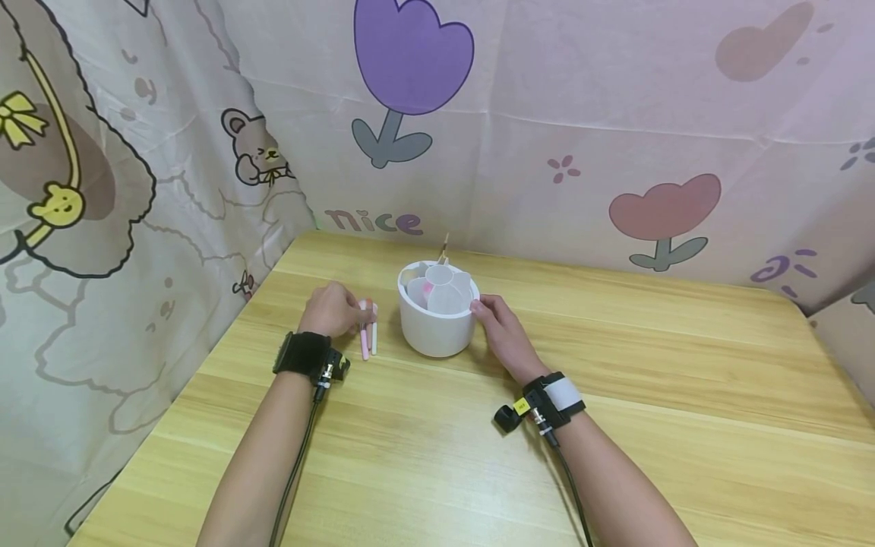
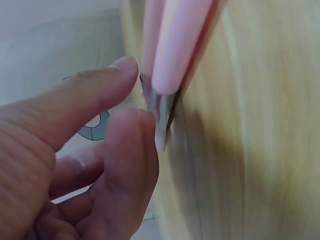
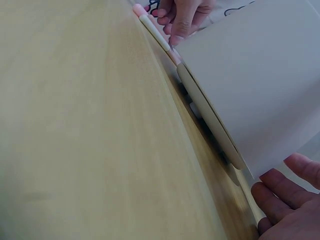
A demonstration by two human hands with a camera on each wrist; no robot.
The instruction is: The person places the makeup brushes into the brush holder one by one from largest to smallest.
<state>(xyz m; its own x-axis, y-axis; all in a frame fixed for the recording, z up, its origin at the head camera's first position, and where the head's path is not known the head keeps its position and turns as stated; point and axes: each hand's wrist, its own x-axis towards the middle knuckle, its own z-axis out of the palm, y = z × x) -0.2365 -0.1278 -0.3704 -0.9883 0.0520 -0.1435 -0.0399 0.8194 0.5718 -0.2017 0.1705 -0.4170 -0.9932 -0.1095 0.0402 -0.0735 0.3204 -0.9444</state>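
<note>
My left hand [image 1: 331,310] is at a few makeup brushes lying side by side on the table, among them a pink-handled brush [image 1: 364,340] and a white-handled brush [image 1: 374,334]. In the left wrist view, the fingertips are close beside the metal collar of a pink brush [image 2: 180,45], with a gap between thumb and index finger. My right hand [image 1: 504,334] touches the right side of a round white container [image 1: 437,334] near its rim; its fingers look fairly straight in the right wrist view. Inside the container are translucent cup-like pieces [image 1: 447,296] and something pink.
The container stands on a light wooden table [image 1: 437,456]. A thin brush-like stick [image 1: 445,249] shows just behind its rim. Printed cloth [image 1: 519,175] hangs along the table's back and left sides. Each wrist carries a strapped camera with a cable.
</note>
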